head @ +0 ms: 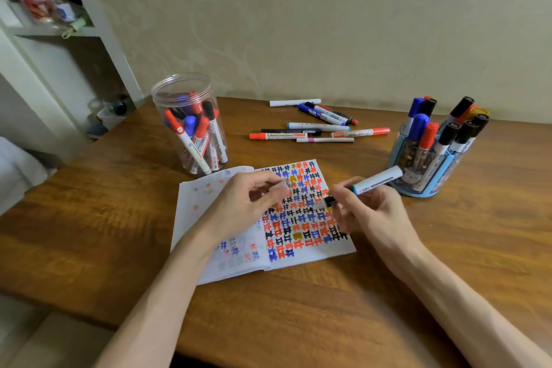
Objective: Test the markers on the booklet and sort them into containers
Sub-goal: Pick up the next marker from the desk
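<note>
The job looks well past halfway. The right page of the open booklet (191, 215) is crowded almost edge to edge with small test marks in red, blue and black, with a couple of yellow ones, while the left page shows only faint marks. Both containers already hold a good many markers: the clear plastic jar (179, 85) at the back left of the counter (89, 218) and the blue holder (448, 166) at the right, which is packed with capped pens standing upright. What is left, as far as can be seen, is the loose markers (313, 128) lying flat near the wall between the two containers, roughly eight of them, plus the one in hand. That marker (378, 180) has a white barrel with dark print and a teal band near the fingers. Its dark nib end points left and down over the marked page, just in front of the blue holder, though I cannot tell whether the tip touches the paper. The right grip (367, 212) is clenched around the marker's lower barrel. The left grip (248, 197), above the booklet's fold, pinches a small pale piece (283, 186) — probably the cap, though it is too blurred to be sure.
</note>
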Motion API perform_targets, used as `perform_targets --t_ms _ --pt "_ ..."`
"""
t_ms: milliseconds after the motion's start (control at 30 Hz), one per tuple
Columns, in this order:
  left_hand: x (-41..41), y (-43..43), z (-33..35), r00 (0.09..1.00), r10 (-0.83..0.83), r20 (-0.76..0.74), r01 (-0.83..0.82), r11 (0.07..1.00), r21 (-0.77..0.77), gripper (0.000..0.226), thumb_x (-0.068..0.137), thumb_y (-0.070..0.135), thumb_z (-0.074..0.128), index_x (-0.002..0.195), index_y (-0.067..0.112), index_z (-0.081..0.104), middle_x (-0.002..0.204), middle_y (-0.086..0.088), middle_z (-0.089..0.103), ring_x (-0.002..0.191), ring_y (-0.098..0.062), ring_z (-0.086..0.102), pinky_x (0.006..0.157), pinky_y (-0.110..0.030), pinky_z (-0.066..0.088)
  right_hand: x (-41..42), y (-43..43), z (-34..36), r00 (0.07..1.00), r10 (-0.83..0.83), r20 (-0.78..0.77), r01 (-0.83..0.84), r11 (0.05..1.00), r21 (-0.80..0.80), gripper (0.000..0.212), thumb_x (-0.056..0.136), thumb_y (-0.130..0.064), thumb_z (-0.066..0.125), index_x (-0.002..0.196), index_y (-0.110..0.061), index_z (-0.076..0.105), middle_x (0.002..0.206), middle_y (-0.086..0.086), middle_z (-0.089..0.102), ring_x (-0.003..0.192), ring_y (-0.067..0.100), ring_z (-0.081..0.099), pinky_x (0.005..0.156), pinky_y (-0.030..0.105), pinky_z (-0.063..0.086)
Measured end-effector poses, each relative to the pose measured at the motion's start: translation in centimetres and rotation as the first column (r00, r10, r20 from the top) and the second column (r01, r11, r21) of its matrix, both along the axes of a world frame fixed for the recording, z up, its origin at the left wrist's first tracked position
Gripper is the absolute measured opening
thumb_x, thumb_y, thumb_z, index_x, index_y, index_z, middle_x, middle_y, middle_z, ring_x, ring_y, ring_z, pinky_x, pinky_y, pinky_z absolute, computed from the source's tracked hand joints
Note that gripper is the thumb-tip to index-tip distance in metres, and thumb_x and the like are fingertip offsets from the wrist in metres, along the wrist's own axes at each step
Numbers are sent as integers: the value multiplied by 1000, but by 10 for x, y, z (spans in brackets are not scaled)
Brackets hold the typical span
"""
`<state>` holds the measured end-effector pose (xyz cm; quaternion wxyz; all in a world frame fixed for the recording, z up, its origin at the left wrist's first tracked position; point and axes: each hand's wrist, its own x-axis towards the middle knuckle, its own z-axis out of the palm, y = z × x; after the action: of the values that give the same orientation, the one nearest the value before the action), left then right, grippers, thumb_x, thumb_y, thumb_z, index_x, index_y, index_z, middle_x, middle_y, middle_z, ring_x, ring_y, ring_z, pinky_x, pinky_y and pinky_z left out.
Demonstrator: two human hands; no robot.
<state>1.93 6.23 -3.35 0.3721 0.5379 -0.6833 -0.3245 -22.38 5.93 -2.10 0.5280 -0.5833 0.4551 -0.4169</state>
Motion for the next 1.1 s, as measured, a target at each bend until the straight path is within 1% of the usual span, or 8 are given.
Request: perform_targets --t_ms 67,167,233,333,500,633,867,1100 --pt "-3 1 -1 999 9 32 -8 1000 -18 11 95 37 69 106 36 72 95 24 72 98 5 67 81 -13 54 6 7 -3 996 67 -53 -70 997 -44 19 97 -27 72 91 -8 73 71 6 74 61 18 68 60 28 56" --pt "-3 2 -2 995 16 102 -10 998 -59 17 93 38 72 110 38 70 98 30 67 100 9 63 77 -10 51 10 19 -12 985 118 -129 -126 990 -56 10 97 -14 72 90 -7 72 77 -4 76 72 8 74 63 22 57" --pt "-3 2 -5 993 24 119 -15 997 -70 20 92 39 72 112 38 70 99 31 65 100 10 62 74 -9 50 13 24 -16 979 122 -163 -134 989 -63 10 96 -13 72 86 -9 72 81 -8 77 79 7 76 64 20 57" --pt "-2 0 -8 989 35 144 -22 996 -92 22 92 41 73 112 33 73 99 29 67 99 8 62 74 -9 50 16 26 -22 977 77 -199 -101 988 -113 13 96 -13 72 83 -14 71 82 -9 77 77 8 76 63 19 56" --pt "-2 0 -9 984 28 174 -10 995 -100 22 92 40 73 113 31 75 104 24 71 102 6 63 80 -14 54 16 26 -24 970 99 -220 -132 981 -141 11 97 -14 71 86 -17 70 89 -6 78 79 14 77 62 21 58" --pt "-1 1 -10 977 36 212 -15 995 -98 23 93 43 72 114 35 73 107 23 71 104 8 62 78 -12 53 15 26 -25 962 98 -255 -143 975 -167 10 98 -17 72 87 -18 71 90 -8 78 79 14 77 62 23 59" --pt "-1 1 -10 975 33 221 -12 995 -95 22 92 42 73 113 36 73 106 24 71 103 7 62 77 -12 52 15 26 -28 950 93 -300 -159 965 -207 8 98 -21 72 90 -19 70 92 -7 77 85 14 77 70 39 65" --pt "0 0 -10 977 30 212 -10 995 -95 18 92 41 73 110 38 73 102 25 70 101 7 63 76 -13 50 13 24 -29 965 78 -252 -131 971 -202 9 97 -19 71 90 -16 69 92 -4 77 82 19 77 63 38 65"
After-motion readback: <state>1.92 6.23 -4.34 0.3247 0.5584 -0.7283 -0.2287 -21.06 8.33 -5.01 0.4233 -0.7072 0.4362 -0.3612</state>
